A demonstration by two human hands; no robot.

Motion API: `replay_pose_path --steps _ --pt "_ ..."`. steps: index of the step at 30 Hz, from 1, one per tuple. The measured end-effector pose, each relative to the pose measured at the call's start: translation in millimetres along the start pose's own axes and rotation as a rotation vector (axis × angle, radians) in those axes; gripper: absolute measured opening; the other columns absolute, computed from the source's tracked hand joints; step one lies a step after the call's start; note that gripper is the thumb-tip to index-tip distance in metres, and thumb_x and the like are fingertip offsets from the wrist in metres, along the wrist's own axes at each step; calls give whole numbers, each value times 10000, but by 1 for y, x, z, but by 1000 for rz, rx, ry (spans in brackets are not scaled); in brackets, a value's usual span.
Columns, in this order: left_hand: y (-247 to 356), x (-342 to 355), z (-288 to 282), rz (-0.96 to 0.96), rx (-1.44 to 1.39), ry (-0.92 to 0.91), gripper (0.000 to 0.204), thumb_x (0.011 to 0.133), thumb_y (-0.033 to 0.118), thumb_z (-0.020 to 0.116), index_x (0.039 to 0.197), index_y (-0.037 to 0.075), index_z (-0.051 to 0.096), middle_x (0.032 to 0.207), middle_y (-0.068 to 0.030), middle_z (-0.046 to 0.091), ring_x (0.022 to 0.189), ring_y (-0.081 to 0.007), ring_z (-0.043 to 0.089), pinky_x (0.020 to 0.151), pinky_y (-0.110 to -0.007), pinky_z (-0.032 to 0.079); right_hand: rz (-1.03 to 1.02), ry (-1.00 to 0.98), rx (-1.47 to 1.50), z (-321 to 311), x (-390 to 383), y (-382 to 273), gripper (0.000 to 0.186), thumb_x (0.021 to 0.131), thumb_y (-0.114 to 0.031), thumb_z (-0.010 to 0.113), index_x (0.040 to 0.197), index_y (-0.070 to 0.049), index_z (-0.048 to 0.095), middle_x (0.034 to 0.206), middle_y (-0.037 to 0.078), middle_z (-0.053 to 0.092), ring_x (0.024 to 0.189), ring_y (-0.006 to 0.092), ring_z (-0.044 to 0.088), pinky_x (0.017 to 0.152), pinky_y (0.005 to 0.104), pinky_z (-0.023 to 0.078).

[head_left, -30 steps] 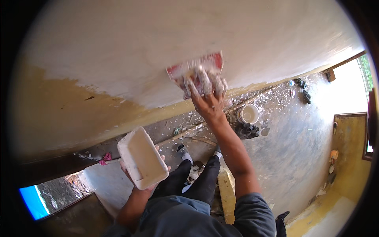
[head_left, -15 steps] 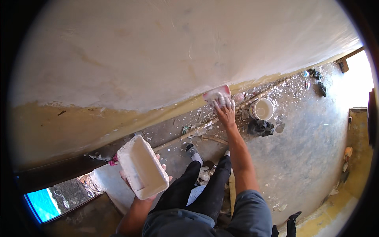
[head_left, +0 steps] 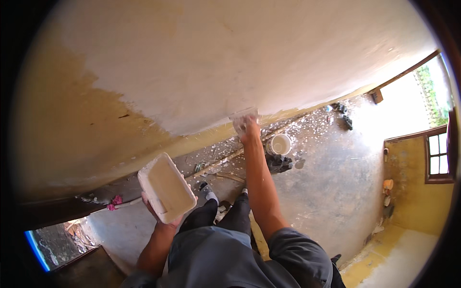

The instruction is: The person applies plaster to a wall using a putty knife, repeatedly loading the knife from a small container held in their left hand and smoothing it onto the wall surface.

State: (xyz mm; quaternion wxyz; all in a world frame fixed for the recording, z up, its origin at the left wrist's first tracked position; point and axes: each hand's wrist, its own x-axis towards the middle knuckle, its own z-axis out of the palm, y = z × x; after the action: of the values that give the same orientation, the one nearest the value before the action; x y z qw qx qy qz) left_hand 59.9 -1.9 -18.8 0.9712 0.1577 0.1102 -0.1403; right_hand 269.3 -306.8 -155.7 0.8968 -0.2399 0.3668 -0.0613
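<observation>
A wall [head_left: 192,57] fills the upper view, coated white over old yellow paint, with yellow showing at the left and along its lower strip. My right hand [head_left: 247,126] is closed round a wide flat putty blade [head_left: 238,116] at the wall's lower band; its fingers and the tool are smeared white and partly blurred. My left hand [head_left: 150,206] holds a white, crusted rectangular tray [head_left: 168,189] with pale compound in it, its fingers round the rim and underside.
White flakes and long poles [head_left: 223,158] lie along the wall's foot, beside a white bucket [head_left: 278,144] and black bags [head_left: 279,164]. My feet [head_left: 208,191] stand on the concrete floor [head_left: 326,192]. A bright doorway [head_left: 398,110] and window [head_left: 438,156] are at right.
My right hand and blade moved down the wall from higher up, toward its lower edge. The view shifted between frames. The tray stays in my left hand.
</observation>
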Motion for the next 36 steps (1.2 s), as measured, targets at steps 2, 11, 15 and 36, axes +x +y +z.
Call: replay_pose_path --steps 2,11,15,36 --pt "4 -2 -3 34 -25 53 917 862 748 516 1581 241 257 1563 -193 353 1334 -469 457 1001 -749 385 -25 18 -43 36 -17 -24 189 939 -59 576 1120 -108 551 1015 66 547 937 254 557 821 464 551" --pt "18 -20 -5 15 -29 80 910 863 732 521 1573 223 267 1555 -201 352 1324 -484 458 1004 -757 393 -312 -242 -130 182 -208 -139 237 974 -114 534 1185 -13 573 1331 163 415 1222 344 450 1041 513 484" --pt "18 -28 -5 22 -74 18 920 861 721 540 1575 212 261 1554 -209 347 1337 -484 441 1008 -753 390 -472 -354 -115 161 -236 -163 226 965 -67 530 1179 -11 575 1212 168 551 1112 282 562 1019 495 500" --pt "41 -69 -18 102 43 65 904 822 797 510 1560 320 299 1538 -97 431 1374 -426 434 984 -792 347 -1129 43 -969 51 -115 48 251 985 -57 487 1201 55 549 1124 183 606 1071 279 580 971 359 449"
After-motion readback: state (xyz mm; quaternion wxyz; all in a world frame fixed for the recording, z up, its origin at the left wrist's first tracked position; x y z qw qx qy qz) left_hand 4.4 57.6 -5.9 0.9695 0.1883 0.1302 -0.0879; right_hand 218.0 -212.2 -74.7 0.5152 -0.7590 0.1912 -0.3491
